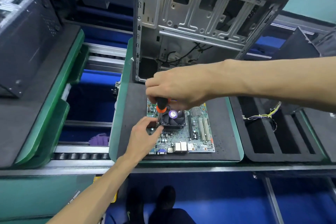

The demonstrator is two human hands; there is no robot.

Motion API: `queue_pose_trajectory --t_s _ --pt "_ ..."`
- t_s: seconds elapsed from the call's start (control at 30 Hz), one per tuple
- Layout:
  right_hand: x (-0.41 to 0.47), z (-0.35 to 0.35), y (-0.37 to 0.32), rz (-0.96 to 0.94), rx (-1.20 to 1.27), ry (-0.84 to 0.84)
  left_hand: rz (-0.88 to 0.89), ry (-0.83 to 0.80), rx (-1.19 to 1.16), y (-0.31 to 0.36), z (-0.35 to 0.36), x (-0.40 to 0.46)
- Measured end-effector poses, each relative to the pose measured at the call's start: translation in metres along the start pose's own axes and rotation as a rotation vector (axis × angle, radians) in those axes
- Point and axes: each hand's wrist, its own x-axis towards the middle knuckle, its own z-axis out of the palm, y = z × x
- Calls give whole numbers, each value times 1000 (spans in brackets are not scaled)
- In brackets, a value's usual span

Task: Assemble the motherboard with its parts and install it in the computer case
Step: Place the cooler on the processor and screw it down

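In the head view, a motherboard [183, 135] is seen lying flat on a black foam pad [223, 143], which is carried by a green tabletop [119, 114]. A black cooler fan [173, 118] with a purple round label is mounted on the motherboard, toward its far left part.

The right hand [179, 89] is held above the fan, its grip clenched around the black and orange handle of a screwdriver [161, 106]. The screwdriver is pointed downward, and its tip is set at the fan's near left corner.

The left hand [143, 137] is placed at the motherboard's left edge. Thumb and forefinger are curled beside the screwdriver's lower end at the fan's corner; whether anything is pinched there cannot be told.

An open computer case [200, 22] is stood upright just behind the motherboard, with its bare metal interior and loose black cables shown. To the right of the motherboard, a black slotted foam tray [272, 136] is seen, with a bundle of coloured wires [261, 115] lying on it. A second dark case [27, 34], blurred, is located well to the left of the motherboard.
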Motion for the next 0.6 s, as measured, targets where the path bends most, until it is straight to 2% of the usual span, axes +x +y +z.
queue_pose_trajectory --t_s 0.1,0.43,0.5,0.6 --pt "2 -4 6 -63 -126 5 -6 -7 -11 -1 1 0" --pt "3 -1 13 -166 -263 -47 17 -4 -29 -5 2 1" --pt "7 -1 6 -75 -236 -45 18 -4 -27 -6 1 2" --pt "14 5 -6 181 -242 15 20 -8 -29 -6 -2 1"
